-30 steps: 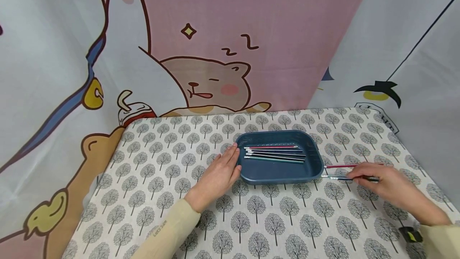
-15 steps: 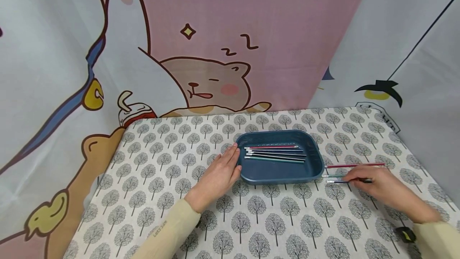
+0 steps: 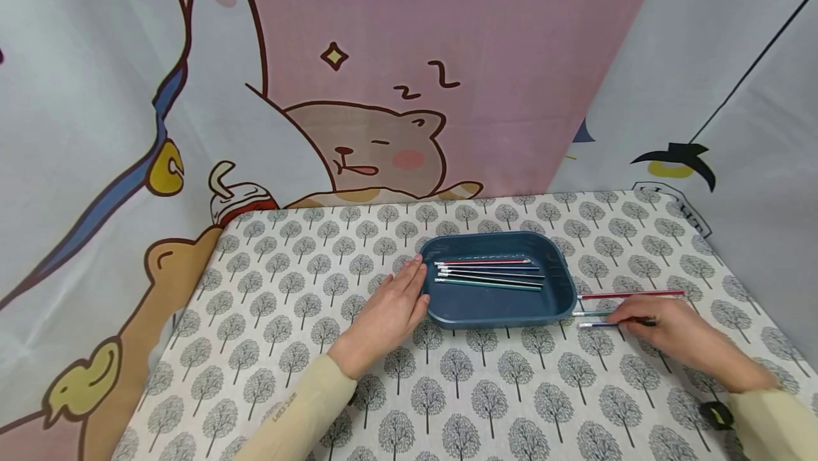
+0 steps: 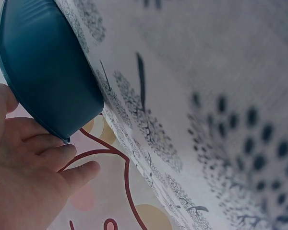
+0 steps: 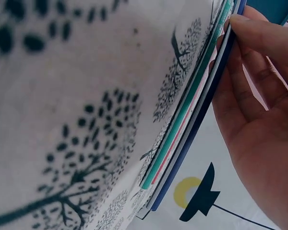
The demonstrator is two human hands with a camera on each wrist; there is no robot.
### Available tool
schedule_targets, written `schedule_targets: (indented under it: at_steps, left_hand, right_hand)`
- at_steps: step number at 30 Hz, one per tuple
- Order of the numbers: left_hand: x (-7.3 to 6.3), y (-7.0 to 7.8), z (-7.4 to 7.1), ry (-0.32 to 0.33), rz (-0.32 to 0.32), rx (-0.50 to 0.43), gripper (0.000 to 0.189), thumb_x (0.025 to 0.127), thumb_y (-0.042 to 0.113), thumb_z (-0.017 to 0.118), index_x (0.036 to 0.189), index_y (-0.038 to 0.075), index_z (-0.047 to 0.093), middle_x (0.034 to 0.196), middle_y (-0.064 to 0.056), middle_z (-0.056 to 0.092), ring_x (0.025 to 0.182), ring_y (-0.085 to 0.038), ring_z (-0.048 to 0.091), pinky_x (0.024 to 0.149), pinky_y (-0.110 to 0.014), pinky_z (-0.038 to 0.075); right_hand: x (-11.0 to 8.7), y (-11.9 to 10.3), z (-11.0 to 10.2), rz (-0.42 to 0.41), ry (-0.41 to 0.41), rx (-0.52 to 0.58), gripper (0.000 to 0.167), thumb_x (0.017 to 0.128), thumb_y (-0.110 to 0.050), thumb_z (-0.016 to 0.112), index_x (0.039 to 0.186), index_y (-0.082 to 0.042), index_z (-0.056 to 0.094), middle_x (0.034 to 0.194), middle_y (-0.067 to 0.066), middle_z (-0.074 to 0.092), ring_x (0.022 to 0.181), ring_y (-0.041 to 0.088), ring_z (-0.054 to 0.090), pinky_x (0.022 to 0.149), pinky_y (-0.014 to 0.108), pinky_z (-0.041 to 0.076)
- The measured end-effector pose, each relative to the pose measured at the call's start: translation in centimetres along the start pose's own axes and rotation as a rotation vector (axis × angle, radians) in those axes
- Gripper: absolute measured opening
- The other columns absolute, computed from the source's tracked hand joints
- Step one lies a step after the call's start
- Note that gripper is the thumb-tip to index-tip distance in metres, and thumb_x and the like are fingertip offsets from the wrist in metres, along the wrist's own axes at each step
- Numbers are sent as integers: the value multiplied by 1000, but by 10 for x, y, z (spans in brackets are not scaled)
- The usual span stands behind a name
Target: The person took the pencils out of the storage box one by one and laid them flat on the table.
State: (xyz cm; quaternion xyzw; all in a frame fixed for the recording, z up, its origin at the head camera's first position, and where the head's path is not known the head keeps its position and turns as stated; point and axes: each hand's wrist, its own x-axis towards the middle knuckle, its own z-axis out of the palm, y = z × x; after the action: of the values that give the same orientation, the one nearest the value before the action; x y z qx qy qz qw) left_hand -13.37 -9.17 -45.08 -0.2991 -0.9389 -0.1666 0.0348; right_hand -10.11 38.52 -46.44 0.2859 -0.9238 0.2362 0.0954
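Observation:
My left hand (image 3: pixel 385 310) lies against the left rim of a dark blue plastic tray (image 3: pixel 495 313), its fingers extended along the edge. In the left wrist view those fingers touch the outer rim from below. Right of the tray, my right hand (image 3: pixel 664 320) pinches a dark blue pencil (image 3: pixel 596 324) between thumb and fingers, low over the cloth; its far part is hidden by the hand. Beside it lies a green pencil (image 5: pixel 175 127), partly covered by the hand in the head view. A red pencil (image 3: pixel 629 295) rests just behind them.
Several pencils (image 3: pixel 488 282) lie side by side in the tray, white eraser ends to the left. A tree-patterned cloth (image 3: pixel 307 376) covers the table. Printed fabric (image 3: pixel 511 56) hangs behind and at the sides. A small black item (image 3: pixel 716 415) sits near the right sleeve.
My right hand has shifted left and a little nearer, drawing the blue pencil's eraser end away from the green one. The red pencil's right end is now uncovered. My left hand stays put.

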Motion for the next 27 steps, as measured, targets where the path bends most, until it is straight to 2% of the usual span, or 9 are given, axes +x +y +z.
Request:
schedule_targets:
  at_steps: [6, 15, 27]
  left_hand:
    - [0, 0, 0, 2, 0, 1, 59, 112, 31, 43, 159, -3, 33, 169, -18, 25, 152, -34, 32, 119, -58, 34]
    - [0, 0, -1, -10, -5, 13, 60, 112, 35, 39, 160, -1, 32, 169, -16, 23, 154, -30, 27, 120, -56, 34]
    - [0, 0, 0, -9, 2, 14, 59, 112, 33, 40, 159, -2, 32, 169, -18, 24, 152, -35, 32, 119, -57, 35]
  right_hand:
    - [2, -1, 3, -7, -17, 43, 44, 69, 13, 85, 96, -22, 81, 96, -11, 74, 84, -2, 65, 64, 10, 49]
    - [2, -2, 4, 22, -34, 46, 42, 70, 13, 85, 95, -21, 81, 94, -8, 75, 83, -3, 65, 62, 12, 50]
    - [2, -1, 4, 62, -58, 56, 39, 72, 10, 85, 95, -21, 82, 95, -7, 75, 82, -4, 64, 59, 17, 51]
